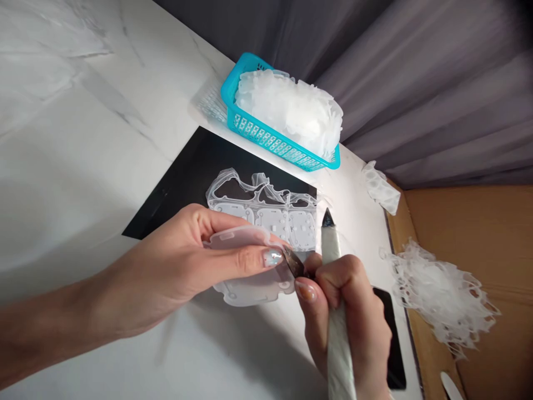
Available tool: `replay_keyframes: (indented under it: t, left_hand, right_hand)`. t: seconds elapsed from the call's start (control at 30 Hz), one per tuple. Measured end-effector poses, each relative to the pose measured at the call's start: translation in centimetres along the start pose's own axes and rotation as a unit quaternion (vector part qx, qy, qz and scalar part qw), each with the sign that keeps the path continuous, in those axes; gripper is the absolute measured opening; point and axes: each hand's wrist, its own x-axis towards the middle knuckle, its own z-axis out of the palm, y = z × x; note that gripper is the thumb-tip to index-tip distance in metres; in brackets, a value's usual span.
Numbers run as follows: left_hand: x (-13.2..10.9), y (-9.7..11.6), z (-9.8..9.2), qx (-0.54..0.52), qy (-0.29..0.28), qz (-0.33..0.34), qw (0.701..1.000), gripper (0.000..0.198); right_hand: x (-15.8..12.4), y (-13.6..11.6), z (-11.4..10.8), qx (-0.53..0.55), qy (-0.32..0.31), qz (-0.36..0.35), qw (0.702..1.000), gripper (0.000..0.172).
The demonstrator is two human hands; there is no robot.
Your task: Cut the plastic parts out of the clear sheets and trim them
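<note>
Nearest the viewer, the fingers of the right hand (362, 305) are curled tightly around a white-handled tool (332, 244), its dark point aimed away from the wearer. A dark metal blade (293, 263) juts leftward from the right thumb and forefinger; whether it belongs to the same tool cannot be told.

Just left of it, the left hand (200, 250) pinches a translucent piece (250, 289) with a notched outline, thumb on top. The blade meets the piece's edge right beside that thumb, so trimming seems the step in hand. It would go best with the thumb drawn back from the metal, the edge held taut, and short, light strokes kept along the outline.

Just beyond the fingers, a black mat (166, 189) on the white bench (137, 128) carries a molded sheet (270, 222) with ragged, looping offcuts. To the right of the right fingers, a cardboard box (466, 233) holds a tangle of clear scraps (445, 294). Farther ahead stands a blue basket (266, 141) heaped with translucent pieces; a gray curtain (400, 94) hangs behind.
</note>
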Motion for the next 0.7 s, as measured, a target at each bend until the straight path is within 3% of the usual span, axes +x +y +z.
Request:
replay_keyframes:
  t: [0.7]
  left_hand:
    - [-0.03,0.07,0.44,-0.052,-0.013,-0.019,0.998,0.014]
  right_hand:
    - [0.14,-0.37,0.28,-0.019,0.029,-0.007,0.999,0.031]
